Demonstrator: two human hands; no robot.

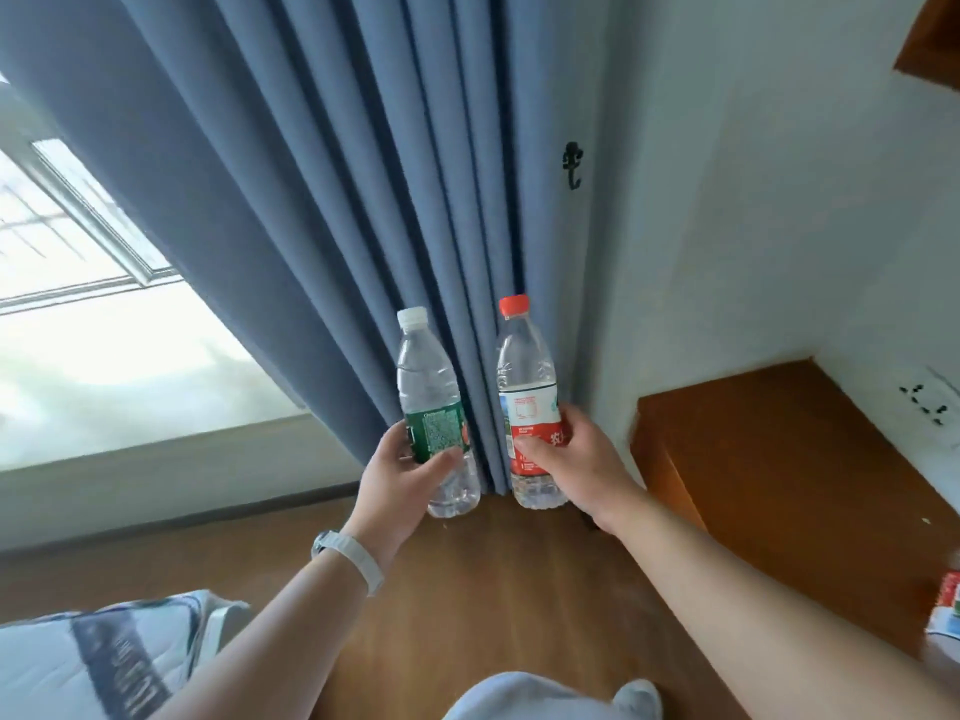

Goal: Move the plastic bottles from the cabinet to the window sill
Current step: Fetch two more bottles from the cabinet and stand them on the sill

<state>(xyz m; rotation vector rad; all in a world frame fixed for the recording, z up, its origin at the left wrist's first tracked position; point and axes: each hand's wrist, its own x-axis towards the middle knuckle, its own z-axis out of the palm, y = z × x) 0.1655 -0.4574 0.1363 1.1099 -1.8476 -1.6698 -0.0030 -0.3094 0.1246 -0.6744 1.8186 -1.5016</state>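
Note:
My left hand grips a clear plastic bottle with a green label and white cap, held upright. My right hand grips a second clear bottle with a red-and-white label and red cap, also upright. Both bottles are held in the air in front of the blue curtain. The pale window sill runs along the left, below the bright window. The brown wooden cabinet top lies to the right of my right hand. Another red-labelled bottle shows partly at the right edge on the cabinet.
A blue pleated curtain hangs between window and wall. A black hook is on the white wall, and a wall socket sits above the cabinet. Wooden floor lies below; bedding is at bottom left.

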